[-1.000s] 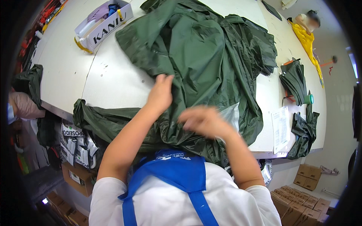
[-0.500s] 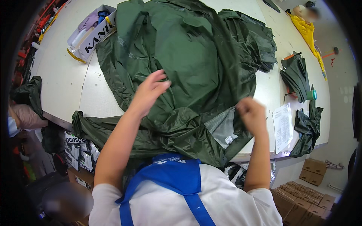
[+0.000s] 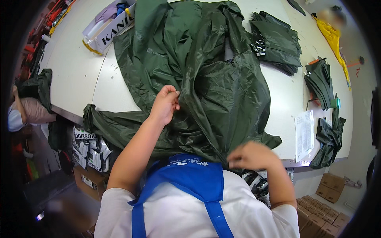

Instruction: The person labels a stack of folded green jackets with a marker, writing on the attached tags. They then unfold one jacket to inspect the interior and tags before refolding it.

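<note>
A dark green waterproof jacket (image 3: 234, 95) lies spread before me, its front panel folded over and a zip edge running down toward my apron. My left hand (image 3: 166, 105) is over the jacket's middle, left of that zip edge, with fingers curled in toward the thumb. Whether a bit of fabric is between them cannot be seen. Close to the lower end of the zip edge is my right hand (image 3: 254, 156), smeared by motion. Its fingertips are by the jacket's near edge, and their grip is unclear.
A stack of folded dark green pieces (image 3: 279, 43) lies at the far right. Beyond it are a smaller green bundle (image 3: 318, 85), a paper sheet (image 3: 304, 137) and a crumpled green piece (image 3: 327, 139). An open box (image 3: 109, 31) stands far left. Another person (image 3: 29, 109) is at the left.
The jacket's right front panel has been folded over, covering the grey mesh lining. My right hand has moved down toward me. My left hand's fingers have curled in, and the view has shifted slightly.
</note>
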Demonstrator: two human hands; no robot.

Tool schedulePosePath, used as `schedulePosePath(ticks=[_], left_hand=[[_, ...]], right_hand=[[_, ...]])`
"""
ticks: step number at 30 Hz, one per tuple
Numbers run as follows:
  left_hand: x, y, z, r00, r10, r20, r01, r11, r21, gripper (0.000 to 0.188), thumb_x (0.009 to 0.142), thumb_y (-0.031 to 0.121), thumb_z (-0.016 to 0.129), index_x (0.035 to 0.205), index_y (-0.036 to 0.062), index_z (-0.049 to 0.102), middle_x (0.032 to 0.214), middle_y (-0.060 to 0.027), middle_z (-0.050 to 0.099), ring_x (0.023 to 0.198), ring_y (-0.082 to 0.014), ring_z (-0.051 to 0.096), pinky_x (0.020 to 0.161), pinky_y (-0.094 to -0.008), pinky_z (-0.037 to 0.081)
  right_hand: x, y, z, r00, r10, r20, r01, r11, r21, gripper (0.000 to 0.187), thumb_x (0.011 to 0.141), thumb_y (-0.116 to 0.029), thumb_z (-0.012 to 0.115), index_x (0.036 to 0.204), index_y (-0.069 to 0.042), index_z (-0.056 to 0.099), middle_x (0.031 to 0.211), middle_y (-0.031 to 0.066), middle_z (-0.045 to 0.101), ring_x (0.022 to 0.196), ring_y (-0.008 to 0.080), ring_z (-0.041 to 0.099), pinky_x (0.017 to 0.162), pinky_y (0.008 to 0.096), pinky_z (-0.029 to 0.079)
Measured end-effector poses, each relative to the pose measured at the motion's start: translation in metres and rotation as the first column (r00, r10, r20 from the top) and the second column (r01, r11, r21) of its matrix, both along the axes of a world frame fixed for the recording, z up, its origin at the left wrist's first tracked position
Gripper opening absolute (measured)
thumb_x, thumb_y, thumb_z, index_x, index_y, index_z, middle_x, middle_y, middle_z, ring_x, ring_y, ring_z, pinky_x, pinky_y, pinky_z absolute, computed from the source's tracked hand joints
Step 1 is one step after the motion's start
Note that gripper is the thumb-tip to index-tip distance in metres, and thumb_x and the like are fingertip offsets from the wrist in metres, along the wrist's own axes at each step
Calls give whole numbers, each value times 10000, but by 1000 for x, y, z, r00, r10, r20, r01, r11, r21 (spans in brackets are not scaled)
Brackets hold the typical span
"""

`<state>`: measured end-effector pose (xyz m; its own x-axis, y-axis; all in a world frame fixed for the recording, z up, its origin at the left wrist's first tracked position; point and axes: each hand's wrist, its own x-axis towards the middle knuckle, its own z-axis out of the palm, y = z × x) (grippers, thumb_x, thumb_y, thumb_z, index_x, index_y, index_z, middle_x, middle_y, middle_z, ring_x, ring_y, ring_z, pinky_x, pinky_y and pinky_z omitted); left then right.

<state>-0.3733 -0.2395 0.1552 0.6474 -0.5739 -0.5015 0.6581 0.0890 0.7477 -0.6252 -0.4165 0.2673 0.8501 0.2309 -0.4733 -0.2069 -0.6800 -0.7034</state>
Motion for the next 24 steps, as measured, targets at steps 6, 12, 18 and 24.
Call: schedulePosePath(ticks=[6,12,18,24], left_hand=[[-10,15,10,969,-193,-155,163,968,-189,303,939,108,428,1232,57,487,1077,-59,620,917,-162,597,783,-326,479],[10,-14,39,970,-31,-242,-21,978,-208,305,942,258,545,1135,22,554,1086,-81,627,966,-226,597,885,-424,473],[28,46,82,979,201,-21,-185,853,-488,333,926,193,574,1205,34,484,1143,-117,599,1020,-252,604,909,-429,489],[-51,101,-1,932,126,-341,-201,960,-195,393,944,214,543,1278,32,446,1209,-114,565,1095,-255,567,956,-426,462]], right_hand=[[158,-37,-16,641,-241,729,563,793,-233,285,807,-223,667,1018,-37,621,1068,114,643,994,316,603,805,396,500],[168,-55,-43,826,-408,388,510,835,-207,261,775,-208,704,913,-1,625,932,126,664,906,245,640,757,339,491],[54,-101,28,31,-908,418,730,306,611,130,890,-180,626,886,-52,606,759,-24,547,640,34,453,563,185,349],[-25,-62,-24,696,-642,322,711,557,-429,128,780,-43,567,891,-6,620,740,130,638,703,225,622,674,324,476]])
